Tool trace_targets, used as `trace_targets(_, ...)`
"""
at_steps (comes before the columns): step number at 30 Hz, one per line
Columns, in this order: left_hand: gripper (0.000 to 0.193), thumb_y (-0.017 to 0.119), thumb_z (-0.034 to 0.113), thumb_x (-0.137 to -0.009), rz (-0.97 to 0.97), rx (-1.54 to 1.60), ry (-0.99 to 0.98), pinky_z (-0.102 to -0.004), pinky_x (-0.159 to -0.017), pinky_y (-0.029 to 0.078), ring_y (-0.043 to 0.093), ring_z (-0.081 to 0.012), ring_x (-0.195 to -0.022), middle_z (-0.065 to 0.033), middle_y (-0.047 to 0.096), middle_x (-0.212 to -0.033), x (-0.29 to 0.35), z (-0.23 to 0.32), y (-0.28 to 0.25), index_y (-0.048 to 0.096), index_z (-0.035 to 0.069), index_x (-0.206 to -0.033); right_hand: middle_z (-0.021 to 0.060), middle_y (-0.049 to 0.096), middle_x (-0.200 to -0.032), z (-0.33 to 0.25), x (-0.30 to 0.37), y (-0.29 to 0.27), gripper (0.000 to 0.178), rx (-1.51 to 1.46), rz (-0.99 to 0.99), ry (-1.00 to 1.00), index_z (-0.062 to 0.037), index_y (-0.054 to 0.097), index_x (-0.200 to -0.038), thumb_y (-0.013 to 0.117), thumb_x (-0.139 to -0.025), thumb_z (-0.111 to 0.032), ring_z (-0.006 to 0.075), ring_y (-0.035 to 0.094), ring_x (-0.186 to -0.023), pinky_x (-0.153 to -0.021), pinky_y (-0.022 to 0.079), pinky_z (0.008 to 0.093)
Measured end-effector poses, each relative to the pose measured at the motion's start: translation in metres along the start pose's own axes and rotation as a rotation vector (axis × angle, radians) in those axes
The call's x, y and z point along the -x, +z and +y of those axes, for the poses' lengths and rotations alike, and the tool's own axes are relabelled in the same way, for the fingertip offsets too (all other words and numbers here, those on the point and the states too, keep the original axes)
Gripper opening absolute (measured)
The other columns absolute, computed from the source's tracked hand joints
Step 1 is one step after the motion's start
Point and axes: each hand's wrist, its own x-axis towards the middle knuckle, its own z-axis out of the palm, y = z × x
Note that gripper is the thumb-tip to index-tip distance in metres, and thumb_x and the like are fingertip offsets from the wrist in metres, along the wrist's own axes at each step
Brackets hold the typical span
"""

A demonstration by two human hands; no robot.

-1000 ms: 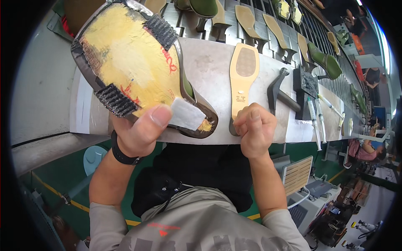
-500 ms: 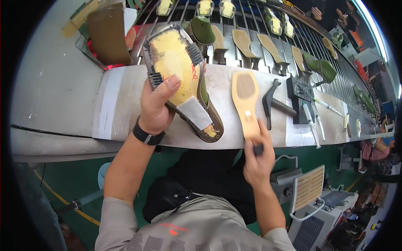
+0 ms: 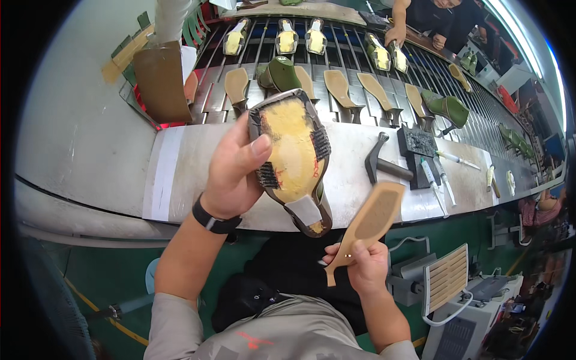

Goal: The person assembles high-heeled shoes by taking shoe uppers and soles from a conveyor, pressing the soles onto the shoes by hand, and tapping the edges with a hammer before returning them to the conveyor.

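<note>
Gap between shoe [image 3: 293,157] and hammer [image 3: 394,169]

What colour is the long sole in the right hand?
Tan sole, with a browner patch; head view.

On my feed I see a flat green floor [image 3: 114,264] with a painted yellow line [image 3: 129,333], a smooth off-white panel [image 3: 72,126] and a long white strip light [image 3: 557,77].

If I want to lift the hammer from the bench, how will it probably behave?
The hammer would probably feel head-heavy, because its long, dark head looks metallic. It should stay stiff, given the thick, straight handle. Lying with head and handle crosswise, it may pivot or slide rather than roll.
</note>
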Motion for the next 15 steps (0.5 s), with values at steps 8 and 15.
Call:
trace_targets(8, 0.060, 0.065, 0.012, -0.103, -0.035, -0.191, 0.016, -0.0491, -0.112, 0.053, 0.062, -0.0385, -0.135, -0.0301, 0.062, -0.143, 0.009, 0.015, 0.041, 0.042, 0.000, -0.157, 0.0178, 0.079, -0.103, -0.061, -0.019, 0.090, 0.024, 0.253, -0.355, -0.140, 0.0097, 0.071, -0.115, 0.059, -0.107, -0.010, 0.0201, 0.078, -0.088, -0.076, 0.063, 0.0335)
trace_targets(15, 0.079, 0.082, 0.047, -0.093, -0.099, -0.074, -0.017, -0.0500, -0.111, 0.053, 0.061, -0.0378, -0.136, -0.0312, 0.060, -0.145, 0.026, 0.022, 0.049, 0.050, -0.003, -0.145, 0.0173, 0.077, -0.110, -0.054, -0.024, 0.085, 0.034, 0.457, -0.358, -0.278, 0.0069, 0.074, -0.108, 0.066, -0.106, -0.026, 0.0237, 0.075, -0.099, -0.082, 0.060, 0.0365)
